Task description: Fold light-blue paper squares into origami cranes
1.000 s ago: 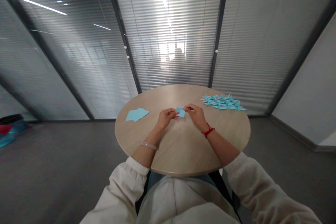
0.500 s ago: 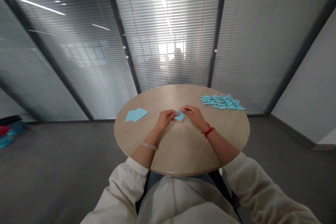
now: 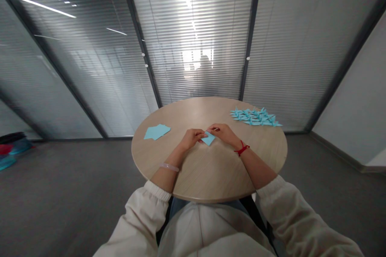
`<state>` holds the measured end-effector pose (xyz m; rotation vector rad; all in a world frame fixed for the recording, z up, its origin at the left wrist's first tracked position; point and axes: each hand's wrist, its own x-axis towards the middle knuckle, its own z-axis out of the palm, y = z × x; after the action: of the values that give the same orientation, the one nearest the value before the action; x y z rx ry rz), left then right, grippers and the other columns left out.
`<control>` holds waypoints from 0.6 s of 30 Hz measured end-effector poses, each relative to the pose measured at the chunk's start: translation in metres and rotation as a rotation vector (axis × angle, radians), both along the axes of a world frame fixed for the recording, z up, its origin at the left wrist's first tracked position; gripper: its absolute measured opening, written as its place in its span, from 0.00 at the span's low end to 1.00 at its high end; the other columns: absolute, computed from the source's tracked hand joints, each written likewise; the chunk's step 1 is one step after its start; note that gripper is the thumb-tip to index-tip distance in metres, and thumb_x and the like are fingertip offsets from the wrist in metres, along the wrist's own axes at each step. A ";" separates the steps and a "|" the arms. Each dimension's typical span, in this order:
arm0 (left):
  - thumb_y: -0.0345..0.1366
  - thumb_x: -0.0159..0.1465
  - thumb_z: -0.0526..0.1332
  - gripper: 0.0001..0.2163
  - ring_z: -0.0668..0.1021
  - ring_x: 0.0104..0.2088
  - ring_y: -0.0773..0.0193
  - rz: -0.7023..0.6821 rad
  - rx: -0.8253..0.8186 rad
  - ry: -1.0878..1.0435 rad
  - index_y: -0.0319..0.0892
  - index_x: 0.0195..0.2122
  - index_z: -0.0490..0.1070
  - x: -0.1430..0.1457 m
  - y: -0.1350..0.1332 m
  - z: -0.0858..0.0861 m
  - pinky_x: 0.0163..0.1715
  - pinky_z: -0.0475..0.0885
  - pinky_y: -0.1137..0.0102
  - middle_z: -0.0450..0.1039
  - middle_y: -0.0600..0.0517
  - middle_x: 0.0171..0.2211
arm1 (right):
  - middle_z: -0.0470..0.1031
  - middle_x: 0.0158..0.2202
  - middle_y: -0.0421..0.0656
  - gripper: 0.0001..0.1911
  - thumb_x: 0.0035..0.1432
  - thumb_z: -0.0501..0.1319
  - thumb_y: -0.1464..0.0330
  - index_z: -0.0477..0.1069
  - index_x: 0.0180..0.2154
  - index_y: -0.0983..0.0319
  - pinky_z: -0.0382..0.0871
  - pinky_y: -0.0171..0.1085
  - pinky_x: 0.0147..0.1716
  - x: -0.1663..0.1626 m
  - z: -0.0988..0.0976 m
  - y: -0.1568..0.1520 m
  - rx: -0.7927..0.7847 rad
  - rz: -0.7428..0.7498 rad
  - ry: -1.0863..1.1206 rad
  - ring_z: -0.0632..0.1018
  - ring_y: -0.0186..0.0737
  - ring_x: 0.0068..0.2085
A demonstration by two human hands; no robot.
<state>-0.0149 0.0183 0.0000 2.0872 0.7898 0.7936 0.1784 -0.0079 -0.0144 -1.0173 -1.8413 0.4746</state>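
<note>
— One folded blue paper (image 3: 208,138) sits at the middle of the round counter (image 3: 211,176), with one corner pointing toward the person. I cannot tell whether it rests on the wood or hangs just above it.
— Who has it?
— Both hands. The left hand (image 3: 190,137) comes in knuckles up with the fingers curled, its grip pinching the paper's left edge. The right hand (image 3: 224,133) meets it from the other side, its grip pinched on the upper right edge.
— And the arms?
— Both forearms lie across the counter, angled inward. A pale bangle (image 3: 169,166) rings the left wrist and a red cord (image 3: 241,149) the right. The cream sleeves (image 3: 150,196) end near the counter's near edge.
— Around them?
— Flat blue sheets (image 3: 157,131) lie to the left, well apart. Small folded blue figures (image 3: 255,116) are spread at the far right. Beyond is a glass wall (image 3: 193,28) with blinds.
</note>
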 end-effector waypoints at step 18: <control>0.49 0.59 0.57 0.19 0.68 0.22 0.69 0.046 0.117 0.101 0.37 0.23 0.72 0.002 0.000 -0.003 0.23 0.60 0.76 0.67 0.55 0.19 | 0.79 0.31 0.44 0.11 0.54 0.63 0.62 0.76 0.32 0.63 0.67 0.33 0.34 -0.004 -0.003 0.000 -0.048 -0.023 -0.017 0.76 0.37 0.33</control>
<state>-0.0131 0.0185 -0.0026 2.2346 0.8676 0.7804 0.1742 -0.0079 -0.0170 -1.0773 -1.8394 0.5001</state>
